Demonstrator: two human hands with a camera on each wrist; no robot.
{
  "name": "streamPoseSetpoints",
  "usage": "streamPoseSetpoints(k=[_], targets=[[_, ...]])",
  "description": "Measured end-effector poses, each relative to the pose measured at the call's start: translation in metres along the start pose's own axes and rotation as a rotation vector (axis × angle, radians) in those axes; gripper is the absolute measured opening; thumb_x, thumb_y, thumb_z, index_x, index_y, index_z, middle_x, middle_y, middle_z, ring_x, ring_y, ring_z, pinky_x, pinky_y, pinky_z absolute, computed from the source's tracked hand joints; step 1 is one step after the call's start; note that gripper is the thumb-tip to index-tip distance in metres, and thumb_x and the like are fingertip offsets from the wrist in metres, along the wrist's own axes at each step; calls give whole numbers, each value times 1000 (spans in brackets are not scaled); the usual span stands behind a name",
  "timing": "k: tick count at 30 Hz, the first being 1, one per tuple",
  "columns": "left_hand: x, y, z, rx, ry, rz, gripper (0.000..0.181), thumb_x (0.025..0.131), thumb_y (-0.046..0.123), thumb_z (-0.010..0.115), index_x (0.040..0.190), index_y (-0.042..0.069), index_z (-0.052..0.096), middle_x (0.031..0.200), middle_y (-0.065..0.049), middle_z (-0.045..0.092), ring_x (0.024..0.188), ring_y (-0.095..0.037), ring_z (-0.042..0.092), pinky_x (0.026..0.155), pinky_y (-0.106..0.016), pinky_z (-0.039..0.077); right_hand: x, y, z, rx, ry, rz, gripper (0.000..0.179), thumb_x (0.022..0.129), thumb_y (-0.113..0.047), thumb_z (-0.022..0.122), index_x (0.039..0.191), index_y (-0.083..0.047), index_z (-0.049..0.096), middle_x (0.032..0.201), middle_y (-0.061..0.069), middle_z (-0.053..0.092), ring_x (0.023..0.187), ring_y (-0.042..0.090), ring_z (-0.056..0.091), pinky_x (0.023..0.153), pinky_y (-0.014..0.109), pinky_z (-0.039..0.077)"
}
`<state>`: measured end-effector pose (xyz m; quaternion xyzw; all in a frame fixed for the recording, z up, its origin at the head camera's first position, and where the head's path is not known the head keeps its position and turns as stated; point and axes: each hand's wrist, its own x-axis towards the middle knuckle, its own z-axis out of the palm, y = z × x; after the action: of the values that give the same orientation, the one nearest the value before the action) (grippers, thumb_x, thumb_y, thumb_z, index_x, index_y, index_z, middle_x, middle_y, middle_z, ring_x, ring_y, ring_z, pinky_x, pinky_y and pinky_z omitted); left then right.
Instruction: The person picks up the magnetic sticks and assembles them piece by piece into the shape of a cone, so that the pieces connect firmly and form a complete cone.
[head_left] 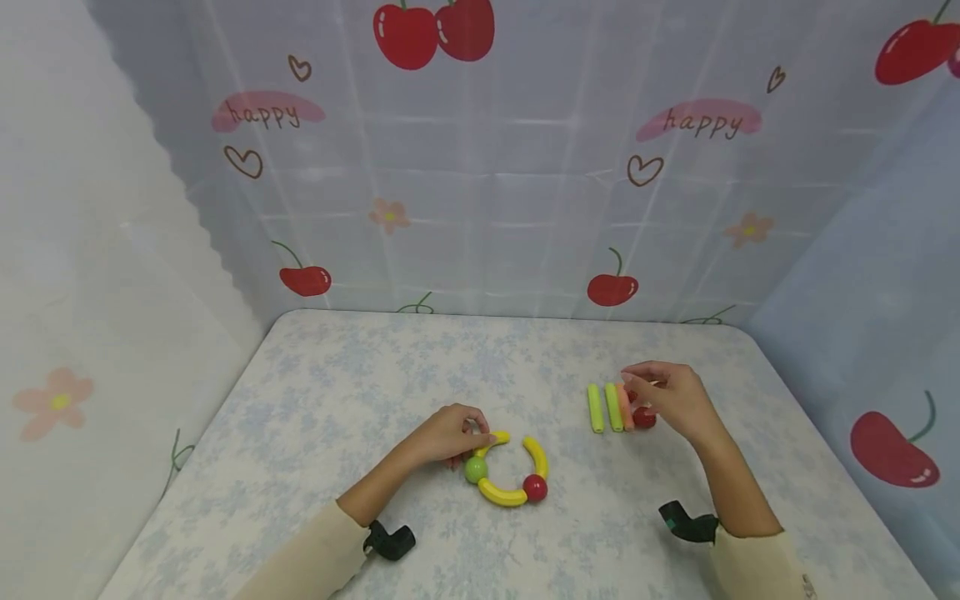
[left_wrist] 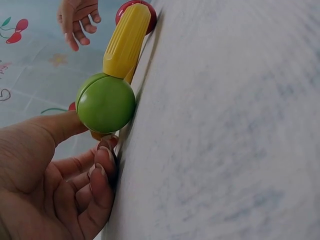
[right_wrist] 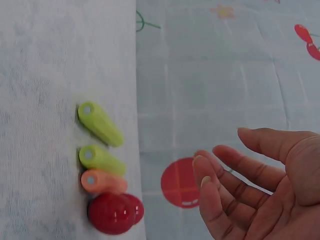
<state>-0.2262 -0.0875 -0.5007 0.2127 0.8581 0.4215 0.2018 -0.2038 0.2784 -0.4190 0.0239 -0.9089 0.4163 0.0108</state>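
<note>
A ring open at its far side lies on the table: yellow curved rods [head_left: 502,497] joined by a green ball [head_left: 476,469] and a red ball [head_left: 535,487]. My left hand [head_left: 448,435] pinches the far-left yellow curved rod [head_left: 500,437] beside the green ball. In the left wrist view, the green ball [left_wrist: 106,104] partly hides that rod and the fingertips. My right hand [right_wrist: 250,185] hovers over loose red balls [right_wrist: 111,214], fingers loosely bent and holding nothing. Two light-green straight rods [head_left: 596,408] and an orange rod [head_left: 626,408] lie left of those balls.
The table [head_left: 360,358] has a pale blue-and-white patterned cover. A curtain [head_left: 480,175] printed with cherries and hearts hangs behind its far edge, with more fabric at both sides. Black wrist mounts [head_left: 392,542] stick out from the sleeves.
</note>
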Motion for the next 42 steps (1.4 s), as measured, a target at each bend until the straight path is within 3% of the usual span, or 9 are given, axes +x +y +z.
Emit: streamPoseSetpoints(k=[5,11,17,22,33,38,42], targets=[[-1,-1,-1,-26,1,2,17,96,33,72,98,16,71,61,-2,63,43,-15,55,40,-27,46,6,27,-16,-91,-44,37,42,101,-28,66,125,7,65,113,24,69,86,30,71,70,38,61],[-1,-3,1,-23,4,-8,18,95,35,73,96,18,70,59,-2,62,42,-14,54,40,-26,46,8,50,-26,-164,-140,138,44,96,-28,72,120,8,65,106,22,69,80,26,70,69,39,60],[-2,-2,4,-10,27,-12,18,94,37,74,96,20,69,55,-1,57,40,-14,52,39,-25,45,9,60,-23,-193,-216,220,45,90,-31,78,114,6,68,89,6,70,74,21,65,65,37,58],[-2,-3,5,-5,38,-12,15,95,35,73,96,20,69,55,0,56,40,-14,51,39,-25,43,11,62,-14,-206,-218,241,38,90,-27,79,108,5,69,82,7,68,69,20,63,60,33,55],[-3,-1,2,12,32,-6,17,96,35,70,99,17,70,59,0,60,41,-14,53,40,-27,45,8,56,-17,-211,-226,222,36,90,-26,79,104,7,72,80,8,69,70,20,63,64,34,57],[-5,-1,4,6,30,2,19,97,35,70,99,16,70,60,0,61,41,-14,53,40,-27,46,-1,35,-23,-196,-227,182,37,89,-28,80,105,5,73,84,9,71,75,23,65,69,39,59],[-5,-2,4,3,36,8,19,97,35,70,99,16,70,60,0,60,41,-14,54,40,-27,47,-6,14,-21,-163,-226,94,39,89,-28,80,109,5,72,91,9,73,77,24,67,69,38,58]])
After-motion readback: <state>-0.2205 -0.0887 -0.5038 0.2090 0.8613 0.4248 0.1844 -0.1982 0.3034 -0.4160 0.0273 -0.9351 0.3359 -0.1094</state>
